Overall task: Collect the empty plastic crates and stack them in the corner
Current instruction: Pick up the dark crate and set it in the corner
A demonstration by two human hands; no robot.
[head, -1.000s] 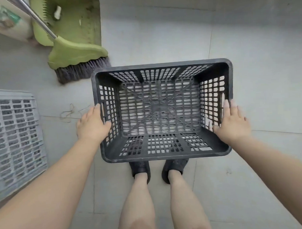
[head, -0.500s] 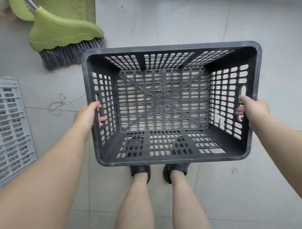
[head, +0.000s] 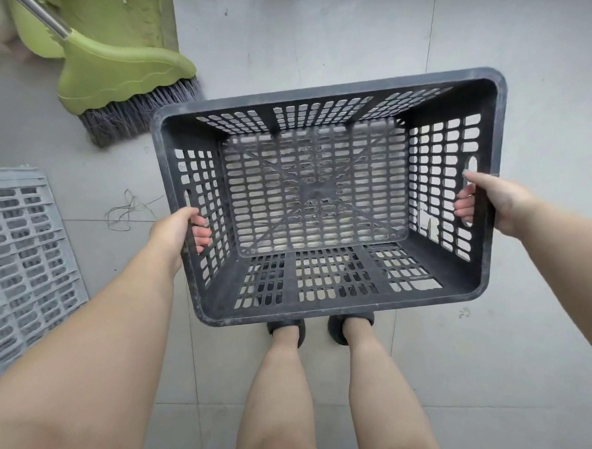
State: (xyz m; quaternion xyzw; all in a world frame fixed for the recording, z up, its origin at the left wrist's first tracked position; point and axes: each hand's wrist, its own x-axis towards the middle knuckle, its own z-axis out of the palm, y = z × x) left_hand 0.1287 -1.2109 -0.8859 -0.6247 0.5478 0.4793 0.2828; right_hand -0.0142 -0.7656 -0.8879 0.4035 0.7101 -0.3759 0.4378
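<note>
The black crate (head: 324, 300), empty, was held above the tiled floor (head: 348, 37) by 2 hands. The left hand (head: 174, 228) gripped its left wall, fingers curled through the slots; the right hand (head: 491, 200) gripped its right wall likewise.

Grey tiled floor (head: 348, 37) bears a green broom (head: 122, 82), a light grey slatted crate (head: 24, 254), and loose thread (head: 126, 210).
</note>
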